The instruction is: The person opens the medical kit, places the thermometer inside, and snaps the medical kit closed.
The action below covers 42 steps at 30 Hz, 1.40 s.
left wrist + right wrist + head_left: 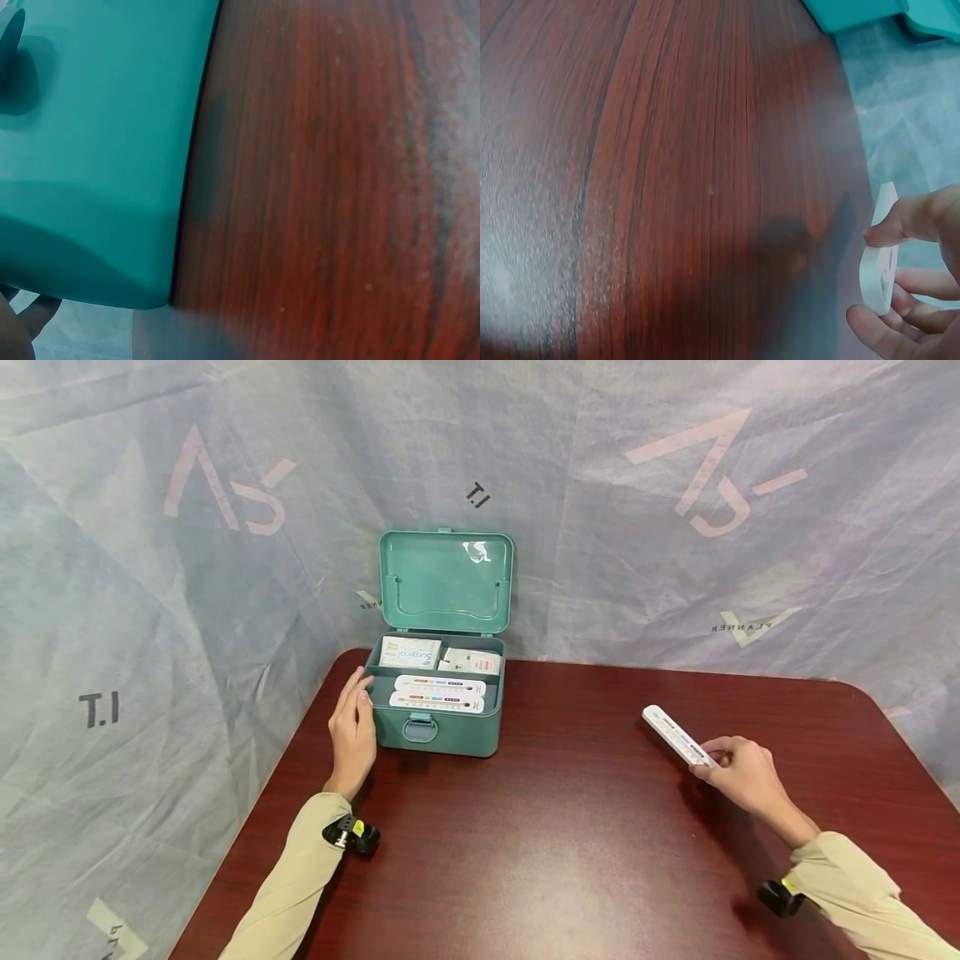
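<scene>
A teal first-aid box (438, 737) stands with its lid (447, 581) raised. Along its left side lies my left hand (352, 727), fingers extended and touching the wall near the rim. Two white thermometers (440, 686) with coloured scale marks lie in the front compartment. Behind the divider are a packet printed "Surgical" (409, 652) and another white packet (470, 661). Over on the right, my right hand (746, 774) pinches one end of a similar white thermometer (675, 733) above the table. The right wrist view shows thumb and fingers on this thermometer (877, 262).
The dark red wooden table (570, 827) has rounded far corners. Grey printed cloth (600, 527) hangs behind it and at the sides. A metal ring handle (420, 729) sits on the box front. Each wrist carries a small black camera (352, 835).
</scene>
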{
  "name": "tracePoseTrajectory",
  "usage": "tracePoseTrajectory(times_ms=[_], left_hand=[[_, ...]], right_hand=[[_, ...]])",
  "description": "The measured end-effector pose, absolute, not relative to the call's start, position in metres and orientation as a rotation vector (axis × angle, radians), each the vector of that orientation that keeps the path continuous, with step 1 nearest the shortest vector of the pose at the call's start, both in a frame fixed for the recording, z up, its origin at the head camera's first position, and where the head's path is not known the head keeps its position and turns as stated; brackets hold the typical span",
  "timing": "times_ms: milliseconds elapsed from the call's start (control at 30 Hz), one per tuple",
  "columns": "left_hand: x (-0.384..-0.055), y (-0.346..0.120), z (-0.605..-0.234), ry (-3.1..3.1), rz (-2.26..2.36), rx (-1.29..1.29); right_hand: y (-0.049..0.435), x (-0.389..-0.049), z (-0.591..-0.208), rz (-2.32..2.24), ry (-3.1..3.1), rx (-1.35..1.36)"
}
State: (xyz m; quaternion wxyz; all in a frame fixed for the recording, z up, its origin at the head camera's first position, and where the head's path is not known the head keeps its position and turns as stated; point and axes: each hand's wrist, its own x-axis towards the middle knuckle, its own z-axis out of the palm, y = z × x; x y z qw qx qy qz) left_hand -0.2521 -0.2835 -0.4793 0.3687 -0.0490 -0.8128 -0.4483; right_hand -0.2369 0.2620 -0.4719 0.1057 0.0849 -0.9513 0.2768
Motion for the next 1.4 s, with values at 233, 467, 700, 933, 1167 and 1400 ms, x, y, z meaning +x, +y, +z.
tracePoseTrajectory(times_ms=[233,467,700,933,1167,1400], left_hand=[[-0.252,-0.284,-0.480,-2.091,-1.145,-0.113],[-0.253,-0.283,-0.481,-2.058,-1.150,-0.125],[-0.252,-0.283,-0.481,-2.067,-1.164,-0.125],[-0.252,-0.284,-0.481,-2.069,-1.162,-0.132],[-0.253,-0.284,-0.481,-2.065,-1.162,-0.135],[-0.254,-0.284,-0.481,-2.059,-1.158,-0.144]], right_hand=[[0.253,-0.237,-0.470,0.830,-2.799,0.277],[0.243,-0.236,-0.469,0.856,-2.794,0.299],[0.234,-0.236,-0.467,0.859,-2.782,0.325],[0.224,-0.235,-0.465,0.882,-2.765,0.354],[0.218,-0.237,-0.467,0.885,-2.750,0.380],[0.212,-0.238,-0.468,0.910,-2.750,0.398]])
